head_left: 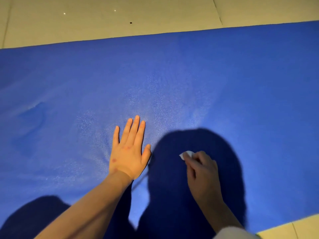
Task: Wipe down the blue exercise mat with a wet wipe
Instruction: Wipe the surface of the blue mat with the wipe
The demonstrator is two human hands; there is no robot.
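The blue exercise mat [189,75] fills most of the view, lying flat on the floor. My left hand [128,150] rests palm down on it near the middle, fingers straight and spread. To its right my right hand [202,171] presses a small crumpled white wet wipe [186,154] against the mat, its fingers curled over the wipe. Only a corner of the wipe shows beyond the fingertips. Both the right hand and the wipe lie inside a dark shadow on the mat.
Beige tiled floor [120,16] runs along the mat's far edge and shows again at the lower right corner [284,226]. A shallow dent or crease marks the mat at the left [34,116]. A pale sleeve cuff [234,233] shows at the bottom right.
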